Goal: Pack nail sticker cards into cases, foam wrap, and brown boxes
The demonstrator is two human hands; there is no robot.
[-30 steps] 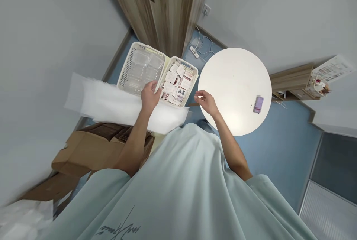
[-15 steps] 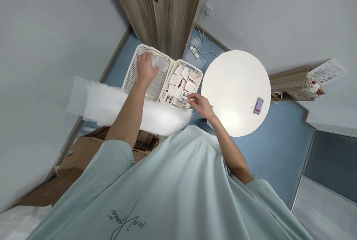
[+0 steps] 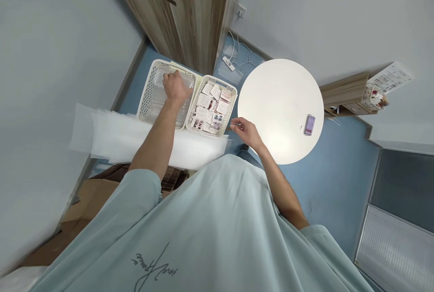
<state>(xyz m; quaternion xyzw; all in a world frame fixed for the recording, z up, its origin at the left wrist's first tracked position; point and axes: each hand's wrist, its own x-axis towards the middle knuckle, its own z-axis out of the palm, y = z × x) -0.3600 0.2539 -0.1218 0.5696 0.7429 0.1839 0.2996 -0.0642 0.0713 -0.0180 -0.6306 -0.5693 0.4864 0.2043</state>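
Note:
My left hand (image 3: 175,87) is over the left white basket (image 3: 141,101), its thumb stretched away from the fingers and no held thing visible. Under and around it lies clear plastic packaging (image 3: 158,95); whether the fingertips touch it is hidden. Just right of the second white basket (image 3: 233,97) hovers my right hand (image 3: 248,133), fingers loosely bent and apart, nothing seen in them. That basket holds several small cards (image 3: 204,100), some white with writing, others bearing coloured pieces too small to name.
A round white table (image 3: 278,97) stands at right with a blurred purple item (image 3: 309,125) on it. White sheets (image 3: 190,149) lie in front of the baskets, cardboard (image 3: 91,192) below. Behind are a wooden cabinet (image 3: 190,21) and a power strip (image 3: 228,63) with cables.
The view has shifted slightly. My right hand has drawn off the card basket's edge to its right. Inside the left basket, my left hand has moved toward the right, over the plastic.

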